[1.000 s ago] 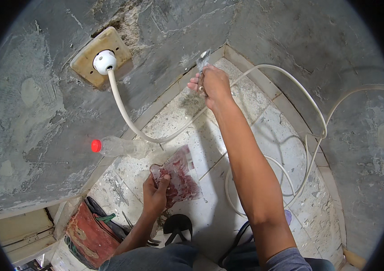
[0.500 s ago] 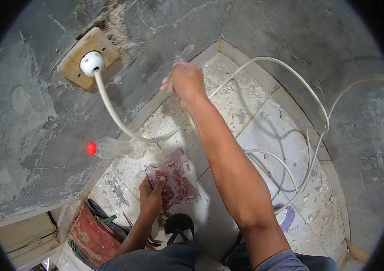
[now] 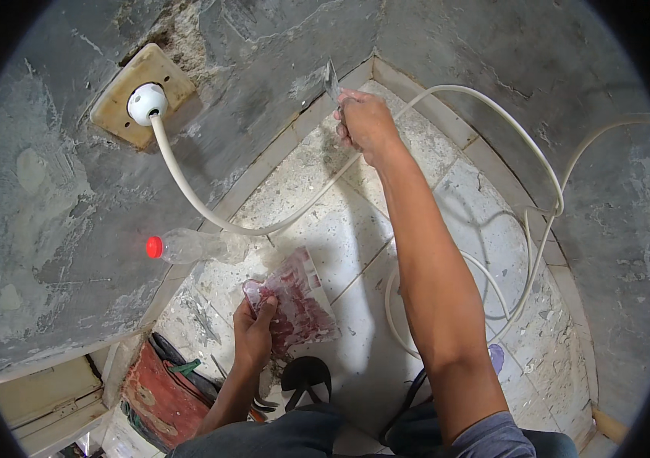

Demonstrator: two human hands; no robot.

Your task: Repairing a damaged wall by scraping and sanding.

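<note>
My left hand (image 3: 253, 330) grips the lower left corner of a flat, squarish piece (image 3: 296, 305), dark red smeared with whitish paste, thumb on top. Whether it is a board or a packet I cannot tell. Out at arm's length, my right hand (image 3: 369, 126) is closed round a scraper (image 3: 331, 81). Its thin grey blade points up in front of the plastered wall (image 3: 279, 84), near the corner; whether it touches I cannot tell. Most of its handle is hidden by my fingers. Paste-like patches mark the wall.
A clear bottle with a red cap (image 3: 180, 246) lies by the left wall. White cable (image 3: 187, 187) runs from a square wall plate (image 3: 115, 118) and loops over the tiled floor (image 3: 355, 248). A worn red bag (image 3: 158, 397) with tools sits lower left.
My right hand has moved right with the scraper, whose blade now shows plainly against the wall. My left hand and the red-smeared piece have barely shifted.
</note>
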